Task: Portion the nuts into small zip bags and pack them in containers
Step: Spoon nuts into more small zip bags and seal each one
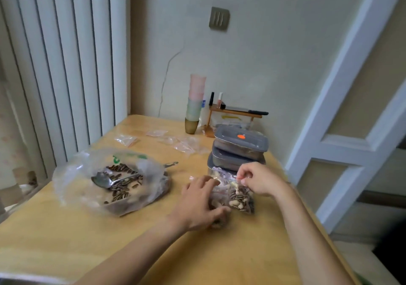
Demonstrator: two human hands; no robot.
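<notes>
Pale walls, a white slatted panel on the left and a white door frame on the right close in the wooden counter (pixel 66 236) where we work. Near its right side our right hand (pixel 261 180) pinches the top edge of a small zip bag (pixel 240 199) between thumb and forefinger, its other fingers loosely curled. Our left hand (pixel 198 203) lies over the bag's left part, fingers spread and bent down onto it and onto what seems to be another filled bag under the palm; whether it truly grips we cannot tell. Through the bag we see striped seeds and pale peanuts.

We judge the step to be sealing this portion. To do it well we should press the air out, keep nuts away from the zip strip, hold the bag flat with the left hand and run the right fingers along the whole seal before lifting.

Left of the hands, a large clear plastic bag (pixel 72 175) lies open over a dish, holding the loose seeds with a metal spoon (pixel 103 180) among them. Just beyond the hands stands a stack of grey lidded containers (pixel 239 146), the top lid bearing an orange sticker; they look dark inside, but how full they are we cannot tell. Empty zip bags (pixel 182 145) lie scattered farther back, and stacked plastic cups (pixel 194 104) stand by the far wall.
</notes>
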